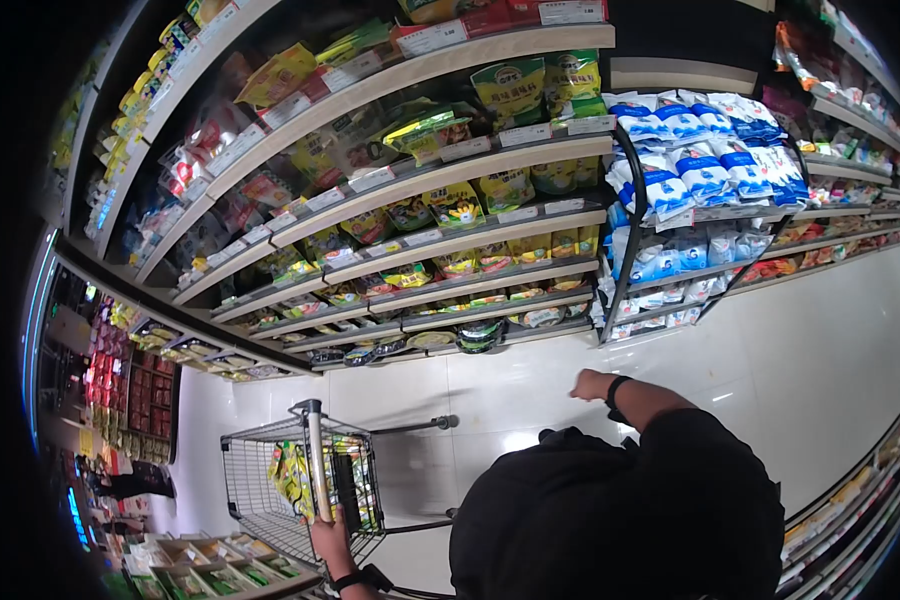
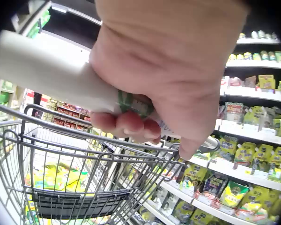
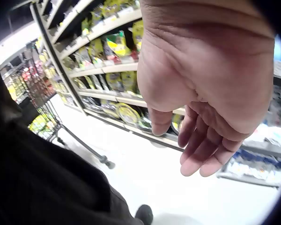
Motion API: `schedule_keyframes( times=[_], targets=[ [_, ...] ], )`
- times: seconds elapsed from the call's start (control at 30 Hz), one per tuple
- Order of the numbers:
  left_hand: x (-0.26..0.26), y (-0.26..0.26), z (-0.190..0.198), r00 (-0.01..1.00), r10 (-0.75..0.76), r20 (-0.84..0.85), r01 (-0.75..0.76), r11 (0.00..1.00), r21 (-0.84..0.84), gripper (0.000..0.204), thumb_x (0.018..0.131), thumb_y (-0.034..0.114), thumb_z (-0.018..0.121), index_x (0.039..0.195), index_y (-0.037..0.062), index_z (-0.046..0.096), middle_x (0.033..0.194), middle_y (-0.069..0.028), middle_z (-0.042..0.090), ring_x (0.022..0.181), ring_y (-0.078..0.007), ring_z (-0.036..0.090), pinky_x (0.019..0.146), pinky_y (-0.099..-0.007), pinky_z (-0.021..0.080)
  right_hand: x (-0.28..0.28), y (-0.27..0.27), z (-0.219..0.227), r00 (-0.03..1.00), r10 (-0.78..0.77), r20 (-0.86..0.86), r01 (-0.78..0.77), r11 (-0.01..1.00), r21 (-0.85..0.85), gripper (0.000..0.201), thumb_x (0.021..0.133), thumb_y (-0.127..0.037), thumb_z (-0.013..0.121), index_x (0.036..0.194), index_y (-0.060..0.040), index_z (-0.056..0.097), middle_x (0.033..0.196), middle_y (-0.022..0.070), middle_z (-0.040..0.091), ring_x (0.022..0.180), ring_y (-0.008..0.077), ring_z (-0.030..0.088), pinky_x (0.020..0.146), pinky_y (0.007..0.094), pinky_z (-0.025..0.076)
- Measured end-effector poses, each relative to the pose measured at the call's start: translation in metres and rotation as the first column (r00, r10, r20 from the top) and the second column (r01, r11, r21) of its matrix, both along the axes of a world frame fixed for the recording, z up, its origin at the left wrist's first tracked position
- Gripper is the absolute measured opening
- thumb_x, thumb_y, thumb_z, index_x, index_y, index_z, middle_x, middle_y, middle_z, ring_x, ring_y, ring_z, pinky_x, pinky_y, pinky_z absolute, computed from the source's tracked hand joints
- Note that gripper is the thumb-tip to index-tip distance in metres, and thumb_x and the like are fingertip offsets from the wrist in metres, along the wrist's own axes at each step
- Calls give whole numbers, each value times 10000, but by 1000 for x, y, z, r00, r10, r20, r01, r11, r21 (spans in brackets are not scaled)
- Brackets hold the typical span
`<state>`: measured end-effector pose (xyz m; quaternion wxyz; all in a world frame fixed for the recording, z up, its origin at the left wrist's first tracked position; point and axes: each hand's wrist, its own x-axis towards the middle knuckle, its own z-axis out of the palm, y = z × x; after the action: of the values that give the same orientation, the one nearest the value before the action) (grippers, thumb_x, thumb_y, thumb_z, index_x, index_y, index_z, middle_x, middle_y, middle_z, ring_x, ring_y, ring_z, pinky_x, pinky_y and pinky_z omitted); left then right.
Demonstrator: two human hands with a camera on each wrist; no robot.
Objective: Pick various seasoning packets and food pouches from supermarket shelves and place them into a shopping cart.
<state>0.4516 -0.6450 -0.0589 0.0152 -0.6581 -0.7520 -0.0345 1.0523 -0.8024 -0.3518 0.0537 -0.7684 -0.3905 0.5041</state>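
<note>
My left hand (image 1: pixel 330 540) grips the pale handle (image 1: pixel 316 455) of a wire shopping cart (image 1: pixel 253 512). In the left wrist view, the fingers (image 2: pixel 131 124) curl under that handle, and a green printed mark shows beside them. Yellow-green packets (image 1: pixel 288 478) lie inside the cart, partly covered by its wires in the left wrist view. Away from the cart, my right hand (image 1: pixel 592 384) hangs at the other side of the body. Its fingers (image 3: pixel 206 147) are loosely curled with nothing in them, in front of the shelves in the right wrist view.
Long shelves (image 1: pixel 450 172) of yellow and green pouches run along the aisle's far side. A black-framed rack (image 1: pixel 625 250) holds blue-and-white bags (image 1: pixel 675 185). More shelves line the lower right. A bin display (image 1: pixel 205 555) stands beside the cart. Pale tiles (image 1: pixel 770 330) cover the floor.
</note>
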Motion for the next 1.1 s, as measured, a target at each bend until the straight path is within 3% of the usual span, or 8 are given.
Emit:
schedule_keyframes(
  times=[0.3,0.4,0.53,0.7,0.83,0.97,1.03,1.1],
  targets=[
    [90,-108,2,1000,5,4,-5,1000,0,657,757,671,620,802,16,612,716,-216,653,700,-420,651,625,-501,516,62,-161,-10,499,843,202,-766,538,-352,312,812,-148,533,1074,-110,698,1126,120,668,1043,314,635,883,405,507],
    [115,-153,1,999,-36,-10,36,999,7,658,771,686,585,803,29,614,716,-202,659,686,-399,657,616,-494,519,48,-169,24,900,394,185,-329,895,-302,307,813,-205,585,1065,-63,688,1109,161,664,1038,336,630,877,410,509],
    [145,-216,1,997,-66,41,66,998,4,636,794,680,559,817,45,602,675,-182,653,656,-378,660,589,-479,518,21,-159,60,914,218,342,-269,957,109,440,793,-358,664,1058,-6,657,1058,210,654,1016,354,622,873,415,503],
    [175,-284,4,992,-86,96,90,995,-48,566,815,624,580,806,57,583,659,-161,651,638,-371,658,592,-464,522,-44,-120,176,984,151,99,-178,718,673,528,779,-294,711,1203,-23,552,1218,201,566,1115,359,547,969,397,443],
    [205,-330,7,989,-89,118,101,990,-98,536,821,605,586,817,69,588,667,-155,656,647,-357,663,598,-456,524,-99,-101,261,918,318,236,-329,283,901,578,774,-199,687,1292,-38,490,1385,205,439,1290,388,404,1083,458,331],
    [239,-368,8,995,-55,77,64,992,-109,491,819,565,597,825,75,599,676,-143,663,651,-341,669,602,-451,526,-128,-81,275,639,421,644,-687,-64,724,622,689,-88,654,1294,-102,510,1416,182,403,1389,373,260,1134,570,155],
    [260,-384,9,998,-18,59,24,993,-112,450,810,529,612,824,80,602,691,-137,669,658,-337,672,609,-450,530,-126,-81,279,375,581,722,-895,24,445,338,644,-136,650,981,-111,663,1026,132,653,1105,304,568,1082,519,290],
    [279,-397,5,999,16,34,-12,995,-104,434,804,517,617,821,84,604,703,-138,671,665,-337,673,612,-451,531,-111,-89,276,396,516,760,-886,-2,464,156,630,-153,643,780,-120,672,787,87,675,832,276,647,955,453,412]
  ],
)
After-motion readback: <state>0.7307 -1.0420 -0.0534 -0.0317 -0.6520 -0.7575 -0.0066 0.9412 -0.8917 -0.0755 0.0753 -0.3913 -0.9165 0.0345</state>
